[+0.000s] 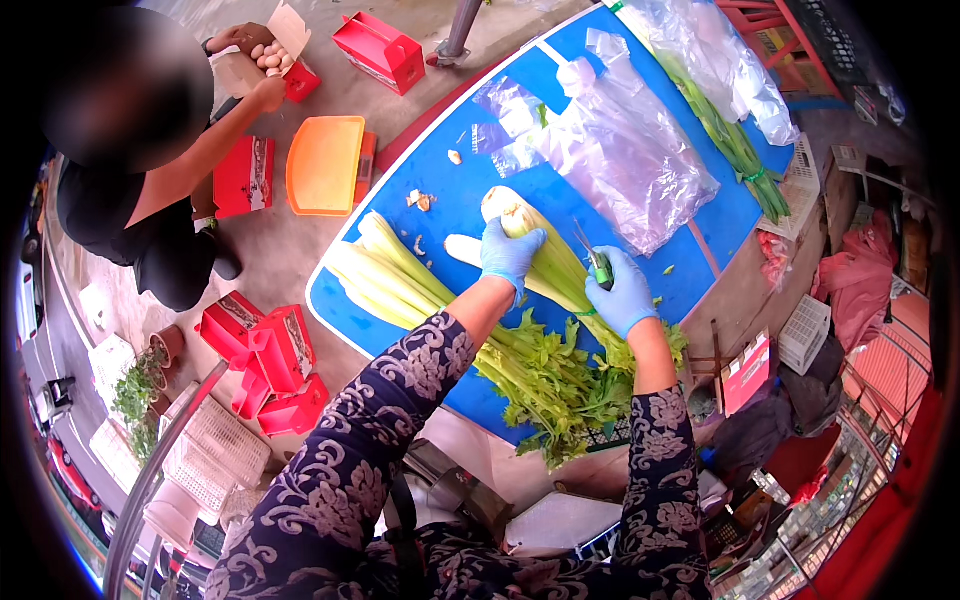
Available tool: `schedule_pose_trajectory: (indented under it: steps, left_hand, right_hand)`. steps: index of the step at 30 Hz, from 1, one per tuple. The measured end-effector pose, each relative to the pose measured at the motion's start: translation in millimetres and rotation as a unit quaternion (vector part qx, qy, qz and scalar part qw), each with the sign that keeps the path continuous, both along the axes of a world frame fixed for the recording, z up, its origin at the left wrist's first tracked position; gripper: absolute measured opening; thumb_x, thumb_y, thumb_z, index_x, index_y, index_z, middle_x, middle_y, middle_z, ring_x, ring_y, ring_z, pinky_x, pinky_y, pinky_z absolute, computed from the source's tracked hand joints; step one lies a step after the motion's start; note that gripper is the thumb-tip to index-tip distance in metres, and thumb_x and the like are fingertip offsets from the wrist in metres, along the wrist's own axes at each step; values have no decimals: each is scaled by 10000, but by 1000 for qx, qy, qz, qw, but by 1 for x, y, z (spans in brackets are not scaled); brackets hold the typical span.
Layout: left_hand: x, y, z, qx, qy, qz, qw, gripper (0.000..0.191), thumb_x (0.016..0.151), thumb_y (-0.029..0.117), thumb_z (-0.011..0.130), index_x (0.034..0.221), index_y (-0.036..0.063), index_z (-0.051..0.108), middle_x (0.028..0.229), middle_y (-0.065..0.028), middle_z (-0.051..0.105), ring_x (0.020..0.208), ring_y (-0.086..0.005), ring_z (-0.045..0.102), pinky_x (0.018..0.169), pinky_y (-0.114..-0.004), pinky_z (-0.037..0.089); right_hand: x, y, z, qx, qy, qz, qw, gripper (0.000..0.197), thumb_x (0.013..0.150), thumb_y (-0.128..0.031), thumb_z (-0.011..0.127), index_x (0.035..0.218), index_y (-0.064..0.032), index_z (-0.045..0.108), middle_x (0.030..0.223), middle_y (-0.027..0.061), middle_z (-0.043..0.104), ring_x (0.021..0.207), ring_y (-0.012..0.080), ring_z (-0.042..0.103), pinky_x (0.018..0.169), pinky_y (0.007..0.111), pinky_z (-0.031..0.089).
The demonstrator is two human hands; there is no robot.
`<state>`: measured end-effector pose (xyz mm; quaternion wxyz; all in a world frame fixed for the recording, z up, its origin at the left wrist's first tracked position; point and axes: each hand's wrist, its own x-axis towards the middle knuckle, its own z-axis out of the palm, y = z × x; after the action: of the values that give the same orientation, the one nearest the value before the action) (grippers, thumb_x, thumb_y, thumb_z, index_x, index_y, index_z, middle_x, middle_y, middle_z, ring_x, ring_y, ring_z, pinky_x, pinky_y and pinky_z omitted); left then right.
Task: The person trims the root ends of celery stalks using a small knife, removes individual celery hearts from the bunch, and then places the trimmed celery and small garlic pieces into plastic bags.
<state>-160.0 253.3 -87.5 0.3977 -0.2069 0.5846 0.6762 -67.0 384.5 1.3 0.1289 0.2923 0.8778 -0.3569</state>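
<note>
My left hand (pixel 510 257), in a blue glove, grips the pale root end of a celery bunch (pixel 556 262) lying on the blue table (pixel 337 296). In my gloved right hand (pixel 621 289) is a small green-handled knife (pixel 602 268), its blade pointing up and left, close beside the same bunch. A green band circles the stalks lower down. Left of it lie more celery stalks (pixel 390 277), their leafy tops (pixel 555 367) spreading towards me. Small root trimmings (pixel 421 200) are scattered beyond my left hand.
Clear plastic bags (pixel 622 150) cover the table's far middle. Banded green onions (pixel 720 124) lie at the far right. Across the table, a person (pixel 172 172) handles an open red carton of eggs (pixel 274 60). Red cartons (pixel 281 349) and an orange tray (pixel 326 165) are on the left.
</note>
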Motion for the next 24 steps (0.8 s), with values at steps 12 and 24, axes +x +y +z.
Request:
schedule_pose_trajectory:
  steps: [12,24]
  left_hand:
    - [33,6,26,201,-10,-40,979,466,713,9,715,1102,64,465,1024,-23,552,930,-121,542,830,-268,467]
    - [44,10,30,182,84,-36,979,502,685,12,739,1111,51,476,1014,-5,558,918,-97,527,833,-247,453]
  right_hand:
    - [-85,68,79,249,-33,466,848,357,640,-185,648,963,-84,534,922,133,523,902,304,497,826,412,374]
    - [-106,46,77,336,-116,557,750,274,684,-153,614,943,-77,564,973,121,539,962,272,505,824,383,386]
